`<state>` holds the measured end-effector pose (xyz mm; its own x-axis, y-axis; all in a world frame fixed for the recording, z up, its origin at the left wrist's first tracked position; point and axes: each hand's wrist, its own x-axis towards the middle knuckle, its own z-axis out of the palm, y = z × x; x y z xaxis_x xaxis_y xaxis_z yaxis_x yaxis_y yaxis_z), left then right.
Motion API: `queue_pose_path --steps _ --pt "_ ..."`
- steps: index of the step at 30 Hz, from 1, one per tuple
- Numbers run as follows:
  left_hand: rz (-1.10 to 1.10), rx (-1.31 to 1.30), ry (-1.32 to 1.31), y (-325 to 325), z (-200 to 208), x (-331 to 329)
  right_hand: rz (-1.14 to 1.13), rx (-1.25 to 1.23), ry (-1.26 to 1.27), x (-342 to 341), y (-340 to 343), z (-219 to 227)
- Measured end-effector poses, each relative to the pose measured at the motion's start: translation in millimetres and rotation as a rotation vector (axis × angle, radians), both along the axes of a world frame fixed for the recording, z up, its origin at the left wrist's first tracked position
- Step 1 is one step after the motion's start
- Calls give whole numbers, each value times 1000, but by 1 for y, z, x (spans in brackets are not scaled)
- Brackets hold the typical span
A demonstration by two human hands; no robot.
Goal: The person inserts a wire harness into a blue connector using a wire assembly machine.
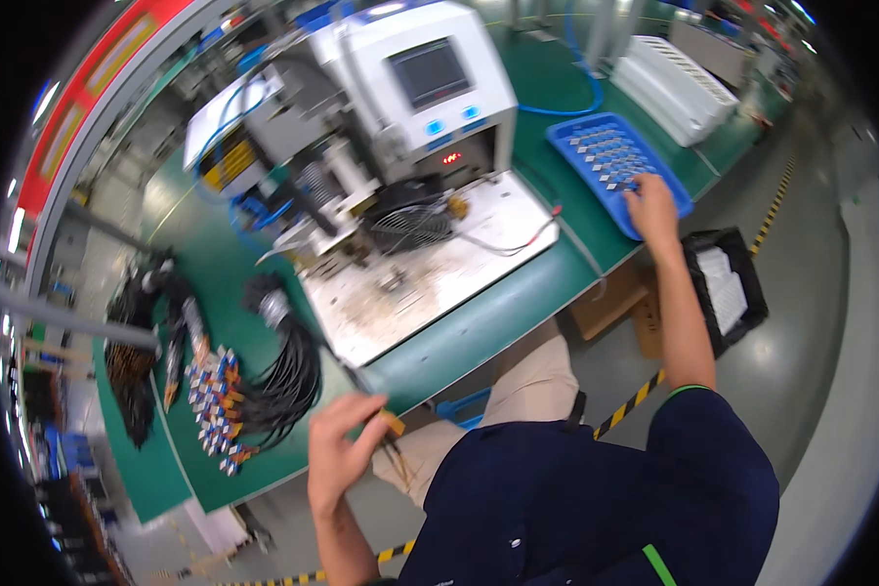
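Note:
My left hand [344,444] is closed in front of the bench's near edge. Between its thumb and fingers is a thin dark cable with an orange-yellow end piece [393,422]; the cable hangs down over my leg. Off to the right, my right hand [652,207] reaches into a blue tray [676,203]. Its fingers are drawn together at the rows of small silvery connector parts [606,156] there, and whatever they pinch is too small to make out. A bundle of black cables [288,376] with white, blue and orange ends lies on the left of the bench.
A white bench machine [493,78] with a screen, lit buttons and a stained white base plate [381,322] stands mid-bench. More dark cables [132,366] lie far left. Behind the tray is a white slotted box [669,93]. A black-lined bin [723,288] stands on the floor at right.

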<state>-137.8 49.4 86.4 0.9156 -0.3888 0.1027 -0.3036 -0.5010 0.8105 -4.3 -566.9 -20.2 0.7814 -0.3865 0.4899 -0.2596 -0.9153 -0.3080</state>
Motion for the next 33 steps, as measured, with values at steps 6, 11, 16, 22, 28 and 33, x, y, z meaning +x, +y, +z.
queue_pose_path --steps 6,11,16,22,28,33 --pt "-81 -222 46 -36 -1 43 -15 148 -41 -5 25 14" --pt "-15 -481 462 -41 -17 59 240 527 -179 -18 87 35" --pt "-31 -606 600 -34 -40 74 586 808 -47 -29 178 57" --pt "-17 -686 694 -33 -45 80 922 1052 147 -22 269 51" --pt "33 -747 729 -28 -51 82 973 1222 316 -16 321 38" --pt "52 -840 771 -30 -51 84 982 1211 322 -15 337 34"
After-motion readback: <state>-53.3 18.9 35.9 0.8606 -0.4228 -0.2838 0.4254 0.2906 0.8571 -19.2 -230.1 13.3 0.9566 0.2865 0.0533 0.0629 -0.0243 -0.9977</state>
